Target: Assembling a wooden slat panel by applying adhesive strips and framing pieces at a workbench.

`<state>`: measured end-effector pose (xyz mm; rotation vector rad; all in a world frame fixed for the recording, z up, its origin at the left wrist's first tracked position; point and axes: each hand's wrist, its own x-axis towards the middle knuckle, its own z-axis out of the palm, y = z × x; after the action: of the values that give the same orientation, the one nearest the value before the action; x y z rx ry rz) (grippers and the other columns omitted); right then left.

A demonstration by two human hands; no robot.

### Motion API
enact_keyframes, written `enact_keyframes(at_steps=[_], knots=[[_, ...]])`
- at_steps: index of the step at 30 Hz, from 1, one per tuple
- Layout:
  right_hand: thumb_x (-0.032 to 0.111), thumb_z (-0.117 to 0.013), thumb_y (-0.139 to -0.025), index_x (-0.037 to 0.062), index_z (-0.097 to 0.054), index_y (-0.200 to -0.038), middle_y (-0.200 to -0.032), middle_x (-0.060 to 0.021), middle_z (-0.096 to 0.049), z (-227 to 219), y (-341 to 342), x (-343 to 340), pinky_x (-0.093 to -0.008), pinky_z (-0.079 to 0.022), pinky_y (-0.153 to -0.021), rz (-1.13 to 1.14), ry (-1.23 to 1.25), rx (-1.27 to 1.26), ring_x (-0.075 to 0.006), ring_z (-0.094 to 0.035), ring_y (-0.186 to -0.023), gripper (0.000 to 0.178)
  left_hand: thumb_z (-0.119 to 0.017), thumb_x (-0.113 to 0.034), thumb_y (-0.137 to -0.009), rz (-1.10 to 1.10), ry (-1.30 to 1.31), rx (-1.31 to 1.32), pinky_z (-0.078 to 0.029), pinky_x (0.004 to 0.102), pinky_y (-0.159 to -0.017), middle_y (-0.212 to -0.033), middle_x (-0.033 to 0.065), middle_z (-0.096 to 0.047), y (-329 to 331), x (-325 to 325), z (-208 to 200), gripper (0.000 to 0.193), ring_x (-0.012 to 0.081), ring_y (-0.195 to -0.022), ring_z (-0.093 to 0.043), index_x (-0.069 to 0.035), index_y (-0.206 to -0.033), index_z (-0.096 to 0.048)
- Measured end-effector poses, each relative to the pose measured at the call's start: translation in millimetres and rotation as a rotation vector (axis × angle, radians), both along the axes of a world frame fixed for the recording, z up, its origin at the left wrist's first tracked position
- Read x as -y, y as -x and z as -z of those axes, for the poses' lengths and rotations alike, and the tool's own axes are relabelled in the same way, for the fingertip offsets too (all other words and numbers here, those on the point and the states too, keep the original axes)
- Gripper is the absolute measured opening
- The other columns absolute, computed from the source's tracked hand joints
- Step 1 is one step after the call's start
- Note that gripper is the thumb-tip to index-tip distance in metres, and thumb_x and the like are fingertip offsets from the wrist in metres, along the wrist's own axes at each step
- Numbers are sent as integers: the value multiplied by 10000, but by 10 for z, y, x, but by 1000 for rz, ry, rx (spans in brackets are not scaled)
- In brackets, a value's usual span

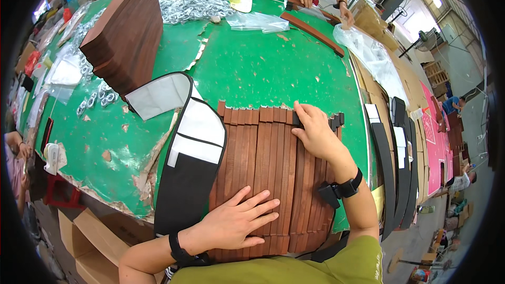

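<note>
Many reddish-brown wooden slats [263,163] lie side by side in front of me, their stepped ends along the far edge. My left hand [234,223] rests flat on their near part, fingers spread. At the far edge, my right hand [315,131] has its finger and thumb around a dark-tipped slat end; its other fingers are partly hidden. Left of the slats lies a black fabric strip with white panels [194,152], its upper part folded over. Each of my wrists wears a black band.
A tall stack of brown slats [129,34] stands on the green table [247,68] at far left. Metal rings [194,6] are heaped at the back. A co-worker's hands [345,14] are near long brown strips [315,34]. Black strips [386,173] lie right; an open carton [94,236] is below left.
</note>
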<state>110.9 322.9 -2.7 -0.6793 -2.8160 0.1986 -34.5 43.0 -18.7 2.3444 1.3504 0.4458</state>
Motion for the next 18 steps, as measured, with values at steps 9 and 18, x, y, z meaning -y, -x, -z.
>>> enact_keyframes(at_steps=[9, 18], knots=[[152, -601, -952, 4, -411, -1469, -1466, -189, -475, -38, 83, 139, -498, -303, -1147, 8, -93, 97, -360, -402, -1395, 570, -716, -393, -882, -89, -75, 160, -285, 555, -1172, -1551, 124, -405, 103, 85, -112, 606, 329, -1470, -327, -119, -1396, -545], [159, -629, -945, 2, -369, -1500, -1568, -211, -339, -105, 33, 331, -518, -222, -1200, 31, -35, -112, -408, -278, -1471, 633, -680, -105, -906, -1155, -351, 319, -484, 389, -981, -1346, 207, -573, 1018, 435, -254, 556, 289, -1204, -589, 15, -1406, -470]])
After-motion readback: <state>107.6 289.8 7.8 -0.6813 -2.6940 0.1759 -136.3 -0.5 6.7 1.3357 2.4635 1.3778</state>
